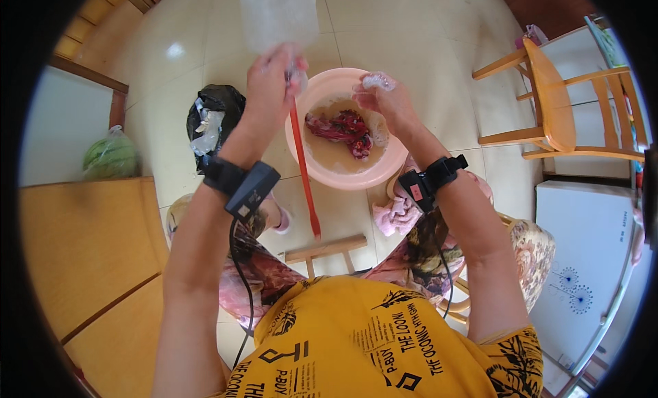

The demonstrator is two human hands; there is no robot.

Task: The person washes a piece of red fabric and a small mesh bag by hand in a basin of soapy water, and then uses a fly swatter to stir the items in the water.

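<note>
My left hand (pixel 272 84), wet and blurred, is closed around a red-handled tool (pixel 303 167); the long handle points down towards me beside the basin. A pale translucent square panel (pixel 279 15) shows beyond the fist; whether it belongs to the tool I cannot tell. My right hand (pixel 383 97) has suds on its curled fingers and is over the right rim of a pink plastic basin (pixel 334 181); whether its fingers hold anything I cannot tell. Dark red patterned cloth (pixel 342 128) lies bunched in the basin's cloudy water.
A black plastic bag (pixel 223 102) with refuse stands left of the basin. Pink cloth (pixel 398 213) is by my right knee. A wooden chair (pixel 552 97) stands at right, above a white appliance (pixel 581 264). A bagged watermelon (pixel 110 154) sits by the wooden cabinet (pixel 92 233) at left.
</note>
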